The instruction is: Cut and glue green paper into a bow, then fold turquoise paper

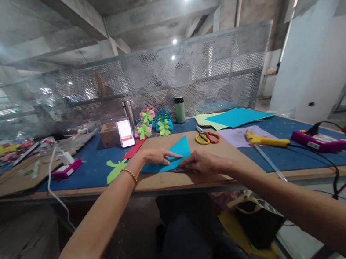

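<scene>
Closest to you, your right hand (203, 163) rests at the near edge of the blue paper (179, 148), fingers bent with their tips bearing on that edge; whether they pinch it or only press cannot be told from here. Just beyond, your left hand (155, 155) lies flat on the paper, fingers stretched out and close together, pointing right. The paper, a triangle, lies on the cardboard sheet (226, 149) at the table's front. For a clean crease, match the corners first, pin the paper with the flat left hand, then run the right fingertips along the edge in one firm pass. A green cutout (115, 168) lies to the left; scissors (207, 137) and a glue gun (265, 138) sit farther back on the right, well apart from the fold.
</scene>
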{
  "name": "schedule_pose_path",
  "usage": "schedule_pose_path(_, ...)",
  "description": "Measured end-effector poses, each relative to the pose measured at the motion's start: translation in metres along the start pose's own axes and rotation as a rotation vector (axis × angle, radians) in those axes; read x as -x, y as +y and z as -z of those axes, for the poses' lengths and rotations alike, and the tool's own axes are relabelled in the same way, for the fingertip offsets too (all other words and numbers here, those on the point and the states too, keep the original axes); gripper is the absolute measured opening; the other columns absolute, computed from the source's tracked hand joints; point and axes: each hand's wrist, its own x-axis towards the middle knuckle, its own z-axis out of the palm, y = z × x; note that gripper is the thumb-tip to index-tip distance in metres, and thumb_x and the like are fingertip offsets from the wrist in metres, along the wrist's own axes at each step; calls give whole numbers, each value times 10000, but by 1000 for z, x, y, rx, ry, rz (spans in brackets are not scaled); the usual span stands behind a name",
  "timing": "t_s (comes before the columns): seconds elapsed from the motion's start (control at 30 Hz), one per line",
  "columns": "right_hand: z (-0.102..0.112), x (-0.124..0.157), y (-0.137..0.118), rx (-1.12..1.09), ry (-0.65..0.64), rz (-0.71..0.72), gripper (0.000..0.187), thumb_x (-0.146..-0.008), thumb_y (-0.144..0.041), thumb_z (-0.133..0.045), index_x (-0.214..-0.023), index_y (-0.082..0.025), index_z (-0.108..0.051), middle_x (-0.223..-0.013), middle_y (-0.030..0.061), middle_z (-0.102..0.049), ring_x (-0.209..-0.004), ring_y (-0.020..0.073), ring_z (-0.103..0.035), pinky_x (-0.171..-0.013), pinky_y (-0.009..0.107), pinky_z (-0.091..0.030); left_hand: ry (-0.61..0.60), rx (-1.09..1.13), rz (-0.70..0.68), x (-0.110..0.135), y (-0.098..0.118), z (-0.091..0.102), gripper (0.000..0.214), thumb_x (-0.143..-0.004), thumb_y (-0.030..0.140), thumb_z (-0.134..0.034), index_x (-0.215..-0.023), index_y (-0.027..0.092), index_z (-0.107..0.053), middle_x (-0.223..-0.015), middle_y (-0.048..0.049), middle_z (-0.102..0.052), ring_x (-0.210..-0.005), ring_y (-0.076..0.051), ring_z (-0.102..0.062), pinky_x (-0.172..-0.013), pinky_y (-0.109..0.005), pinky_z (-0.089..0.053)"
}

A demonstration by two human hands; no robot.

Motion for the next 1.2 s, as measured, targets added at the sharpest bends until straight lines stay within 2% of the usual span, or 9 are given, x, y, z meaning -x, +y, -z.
schedule_pose_path(0.13, -1, -1, -4, 23, -6, 3, 373, -897, -218, -510, -1155, -201, -779, -863, 31, -776, -647, 138, -577, -592, 216, -397, 2, 2, 3, 1, 2, 1, 637, -858, 253, -505, -1493, 264, -455, -696, 32, -399, -675, -143, -328, -654, -227, -302)
schedule_pose_path(0.27, -5, -7, -10, 60, 7, -7, 380, -890, -178, -503, -1150, -189, -779, -812, 42, -766, -638, 145, -586, -603, 227, -396, 12, 4, 6, -3, -3, -1, 639, -857, 262, -511, -1494, 254, -454, -732, 22, -472, -707, -150, -372, -677, -225, -327)
schedule_pose_path(0.43, -8, -8, -16, 88, 14, -13, 373, -906, -183, -511, -1168, -233, -772, -1018, 62, -780, -788, 189, -632, -700, 257, -415, 26, 2, -8, -7, -9, -5, 618, -869, 268, -501, -1485, 231, -469, -836, -3, -577, -740, -155, -417, -712, -233, -351)
schedule_pose_path(0.57, -4, -4, -22, 93, -22, -10, 369, -914, -185, -514, -1171, -252, -769, -940, 44, -782, -746, 174, -618, -660, 244, -398, 32, 9, -28, -7, -12, -6, 614, -877, 280, -503, -1489, 236, -463, -797, 3, -554, -720, -150, -406, -707, -232, -348)
schedule_pose_path(0.7, 0, -3, -27, 112, -57, 3, 354, -964, -246, -475, -1159, -204, -768, -901, 67, -768, -730, 178, -618, -640, 247, -386, 32, 16, -33, -8, -15, -6, 604, -886, 299, -507, -1486, 238, -467, -757, 11, -525, -694, -148, -384, -707, -238, -343)
schedule_pose_path(0.83, 0, -3, -35, 138, -90, 13, 341, -943, -273, -549, -1230, -238, -728, -1050, 70, -766, -841, 209, -665, -687, 250, -413, 26, 15, -35, -10, -18, -6, 614, -878, 284, -526, -1488, 248, -462, -698, 27, -451, -666, -141, -347, -654, -227, -313)
schedule_pose_path(0.93, -2, -2, -43, 210, -67, -22, 356, -955, -272, -537, -1272, -276, -700, -1115, 68, -758, -923, 236, -687, -713, 258, -429, 25, 22, -45, -11, -20, -6, 625, -870, 258, -531, -1491, 244, -458, -682, 33, -404, -664, -138, -338, -615, -214, -288)
schedule_pose_path(1.2, -7, -5, -55, 271, -44, -42, 336, -964, -287, -532, -1247, -294, -713, -1084, 64, -766, -961, 247, -697, -743, 259, -446, 42, 50, -67, -13, -27, -9, 627, -856, 263, -562, -1477, 267, -479, -723, 29, -514, -661, -133, -360, -633, -211, -308)
